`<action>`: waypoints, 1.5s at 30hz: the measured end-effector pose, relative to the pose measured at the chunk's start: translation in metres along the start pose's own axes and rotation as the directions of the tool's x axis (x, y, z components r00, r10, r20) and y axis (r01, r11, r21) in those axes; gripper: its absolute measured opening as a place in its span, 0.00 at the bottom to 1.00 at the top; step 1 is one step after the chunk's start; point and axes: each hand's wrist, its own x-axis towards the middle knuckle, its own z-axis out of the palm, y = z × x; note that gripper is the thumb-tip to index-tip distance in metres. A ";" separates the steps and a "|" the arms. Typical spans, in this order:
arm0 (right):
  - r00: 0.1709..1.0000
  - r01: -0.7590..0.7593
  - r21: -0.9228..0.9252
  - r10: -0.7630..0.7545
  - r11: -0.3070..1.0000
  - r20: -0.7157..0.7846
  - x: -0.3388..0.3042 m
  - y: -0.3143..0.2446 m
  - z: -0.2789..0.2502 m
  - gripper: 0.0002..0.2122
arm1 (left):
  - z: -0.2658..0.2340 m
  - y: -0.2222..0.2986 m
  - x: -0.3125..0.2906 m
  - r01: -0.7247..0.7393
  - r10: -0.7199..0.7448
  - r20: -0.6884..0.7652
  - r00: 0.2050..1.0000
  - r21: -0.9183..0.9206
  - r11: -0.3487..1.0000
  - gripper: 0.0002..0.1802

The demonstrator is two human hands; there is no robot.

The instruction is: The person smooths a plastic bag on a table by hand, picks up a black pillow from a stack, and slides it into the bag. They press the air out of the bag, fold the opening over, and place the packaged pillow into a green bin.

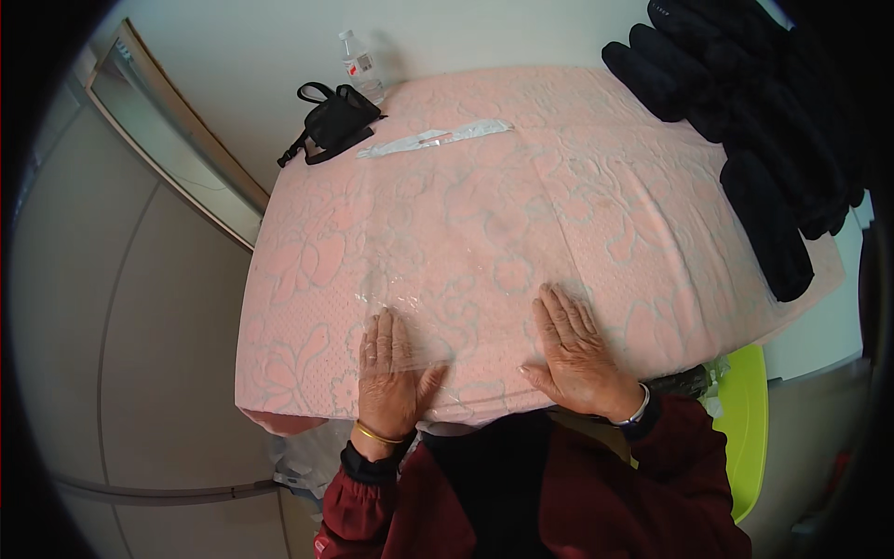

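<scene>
A large clear plastic sheet or bag (456,233) lies spread over a pink floral cloth (298,326). My left hand (389,368) rests at its near left corner, fingers stretched forward, and the plastic's near edge seems to cross them. At the near right side of the plastic, my right hand (579,359) lies flat, fingers straight and thumb apart. Neither hand grips anything. Along the plastic's far end runs a crumpled white strip (438,139); whether it is joined to the plastic I cannot tell.
At the far left are a small black bag with straps (337,119) and a clear bottle (361,67). Black padded items (764,121) are heaped along the right side. A lime-green tub (748,419) stands below the right edge; a framed mirror (177,130) leans at left.
</scene>
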 end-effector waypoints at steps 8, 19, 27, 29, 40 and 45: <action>0.997 -0.037 0.108 0.030 0.993 0.071 -0.046 -0.032 -0.016 0.39 | -0.033 0.024 -0.045 0.010 -0.001 0.099 0.995 -0.092 0.996 0.43; 0.987 0.157 -0.023 -0.158 0.987 -0.044 -0.012 -0.052 0.019 0.39 | -0.002 0.073 -0.019 -0.144 0.157 0.056 0.986 -0.187 0.972 0.40; 1.000 -0.009 0.003 0.009 1.000 -0.026 -0.023 -0.021 0.003 0.43 | -0.016 0.028 -0.022 0.006 -0.006 0.008 1.000 -0.026 1.000 0.47; 1.000 -0.002 -0.039 0.001 0.999 -0.031 -0.022 -0.020 0.005 0.45 | -0.014 0.026 -0.022 0.022 -0.021 0.002 1.000 -0.028 0.999 0.48; 0.889 0.434 0.519 -0.443 0.737 -0.115 -0.031 -0.045 -0.034 0.25 | -0.009 0.029 -0.015 0.005 -0.004 -0.014 1.000 0.037 0.999 0.47; 0.758 0.603 0.797 -0.336 0.034 -0.560 -0.010 -0.069 -0.105 0.18 | -0.008 0.020 -0.024 0.007 -0.005 -0.017 1.000 0.101 0.995 0.46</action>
